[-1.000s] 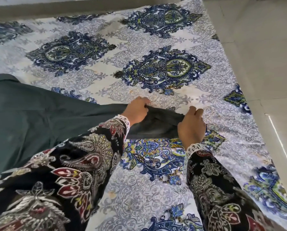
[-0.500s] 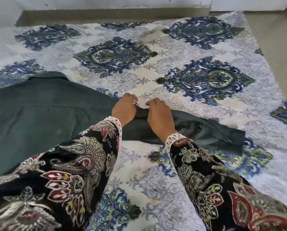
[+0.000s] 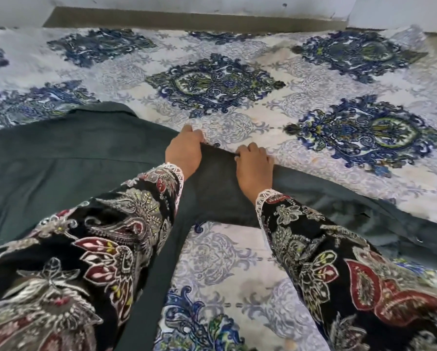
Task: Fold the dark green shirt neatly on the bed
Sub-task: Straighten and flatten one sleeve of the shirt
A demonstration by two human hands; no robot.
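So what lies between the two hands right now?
In the head view, only a stretch of the dark green shirt's sleeve lies between the left hand and the right hand; both grip its far edge on the patterned bedsheet.

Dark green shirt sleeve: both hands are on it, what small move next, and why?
Probably lift the dark green shirt sleeve and fold it left across the shirt body: left hand and right hand grip its far edge, and its cuff lies outstretched.
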